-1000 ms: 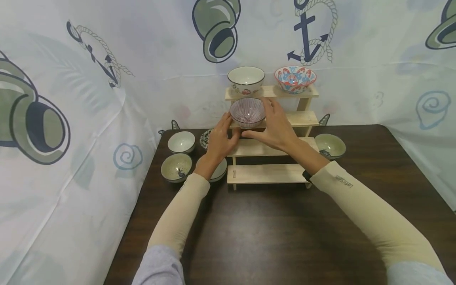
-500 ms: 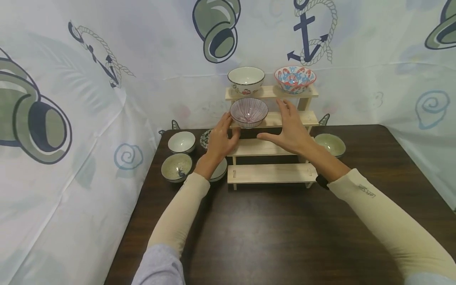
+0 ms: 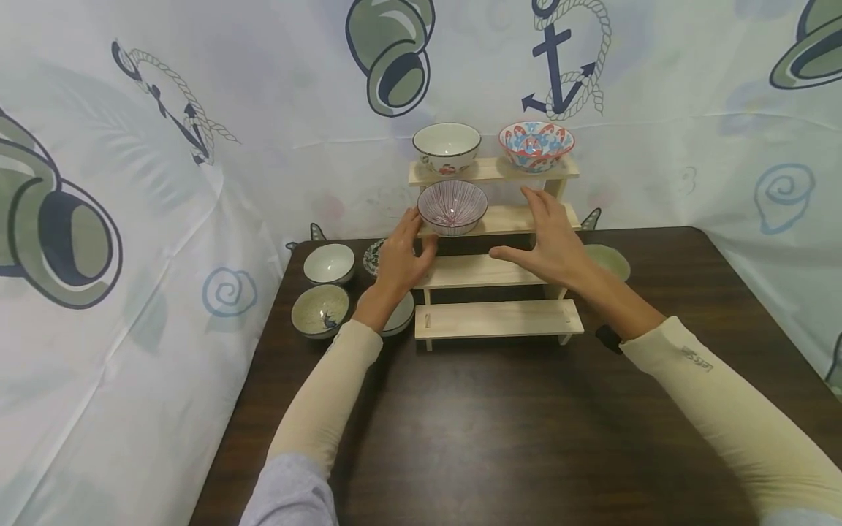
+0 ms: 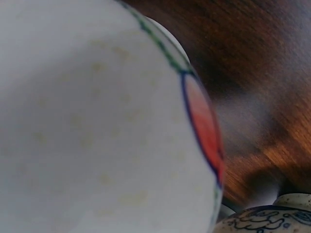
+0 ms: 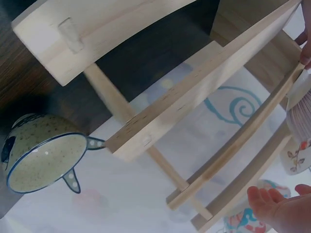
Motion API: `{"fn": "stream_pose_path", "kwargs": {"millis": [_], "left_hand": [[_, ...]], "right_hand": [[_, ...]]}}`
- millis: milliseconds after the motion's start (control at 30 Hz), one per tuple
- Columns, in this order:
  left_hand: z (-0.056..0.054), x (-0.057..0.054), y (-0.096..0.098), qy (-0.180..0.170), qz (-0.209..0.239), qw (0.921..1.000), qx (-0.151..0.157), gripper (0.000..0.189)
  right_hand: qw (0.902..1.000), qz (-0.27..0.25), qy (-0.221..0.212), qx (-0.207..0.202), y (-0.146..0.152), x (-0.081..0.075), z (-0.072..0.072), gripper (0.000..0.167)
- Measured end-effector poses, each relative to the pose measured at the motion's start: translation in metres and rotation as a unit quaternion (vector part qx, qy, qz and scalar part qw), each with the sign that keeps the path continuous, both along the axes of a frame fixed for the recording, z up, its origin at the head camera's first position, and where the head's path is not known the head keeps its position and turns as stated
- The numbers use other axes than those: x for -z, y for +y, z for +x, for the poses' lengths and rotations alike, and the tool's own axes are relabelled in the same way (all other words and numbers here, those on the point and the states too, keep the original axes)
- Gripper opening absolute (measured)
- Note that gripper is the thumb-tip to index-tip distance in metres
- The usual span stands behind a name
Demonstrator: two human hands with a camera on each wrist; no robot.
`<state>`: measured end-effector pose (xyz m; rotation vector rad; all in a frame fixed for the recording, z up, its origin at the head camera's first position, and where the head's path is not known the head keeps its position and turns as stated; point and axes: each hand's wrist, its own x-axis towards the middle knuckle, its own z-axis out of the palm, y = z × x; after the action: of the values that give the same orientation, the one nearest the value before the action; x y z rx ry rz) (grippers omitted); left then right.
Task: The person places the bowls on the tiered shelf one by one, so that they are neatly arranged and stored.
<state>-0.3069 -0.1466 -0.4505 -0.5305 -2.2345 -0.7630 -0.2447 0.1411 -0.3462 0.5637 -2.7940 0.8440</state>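
A purple-striped bowl (image 3: 452,208) stands on the left part of the second-highest shelf of a wooden tiered stand (image 3: 498,320). Beside its left rim is my left hand (image 3: 398,257), fingers extended, the fingertips at or touching the bowl. My right hand (image 3: 558,245) is spread and apart from the bowl, in front of the shelves' right side; in the right wrist view part of this hand (image 5: 286,211) shows with nothing held. On the top shelf sit a white floral bowl (image 3: 447,150) and a red-and-blue patterned bowl (image 3: 536,147).
Left of the stand, a white bowl (image 3: 330,264), a beige bowl (image 3: 320,312) and others partly behind my left arm sit on the dark table (image 3: 487,424). A green-beige bowl (image 3: 608,261) stands at right. A patterned cloth (image 3: 263,95) hangs behind.
My right hand has let go of the striped bowl and moved right, away from it. My left hand stays by the bowl's left side. The head view has shifted slightly.
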Motion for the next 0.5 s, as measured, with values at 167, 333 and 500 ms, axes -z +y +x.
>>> {"fn": "stream_pose_path", "kwargs": {"millis": [167,333,500], "left_hand": [[0.0,0.0,0.0,0.0,-0.001,1.0,-0.001,0.053],[-0.001,0.001,-0.001,-0.002,-0.008,1.0,-0.002,0.053],[-0.002,0.001,-0.001,-0.004,-0.009,1.0,-0.002,0.054]], "right_hand": [[1.0,-0.007,0.0,0.006,0.01,0.002,0.002,0.116],[0.9998,-0.006,-0.003,0.018,0.022,0.005,0.001,0.115],[0.9993,0.001,-0.016,0.034,0.033,0.006,0.002,0.116]]}}
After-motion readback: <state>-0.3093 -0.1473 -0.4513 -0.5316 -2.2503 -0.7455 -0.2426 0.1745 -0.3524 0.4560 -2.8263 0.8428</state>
